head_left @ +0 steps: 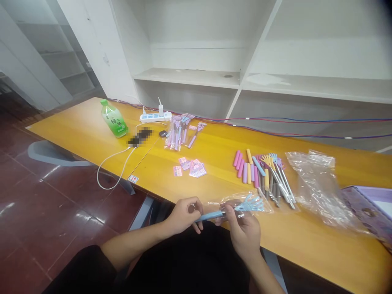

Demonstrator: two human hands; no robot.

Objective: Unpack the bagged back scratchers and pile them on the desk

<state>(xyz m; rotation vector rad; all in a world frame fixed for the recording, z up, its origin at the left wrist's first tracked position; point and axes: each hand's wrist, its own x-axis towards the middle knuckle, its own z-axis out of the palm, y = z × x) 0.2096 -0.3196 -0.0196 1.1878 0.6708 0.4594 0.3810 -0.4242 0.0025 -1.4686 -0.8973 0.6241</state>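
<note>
Sleeve [241, 204] – blue scratcher [232, 209] half inside | both hands [183, 214] gripping

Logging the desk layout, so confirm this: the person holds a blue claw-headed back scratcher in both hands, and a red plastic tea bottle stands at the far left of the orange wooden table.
Wrong in one respect: the plastic tea bottle is green, not red, as the head view shows. The rest holds: it stands at the far left of the orange wooden table, and the left hand and right hand hold the blue claw-headed back scratcher.

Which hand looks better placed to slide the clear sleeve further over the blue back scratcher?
Probably the right hand: it pinches the clear sleeve at the claw end of the blue back scratcher. The left hand grips the handle end.
</note>
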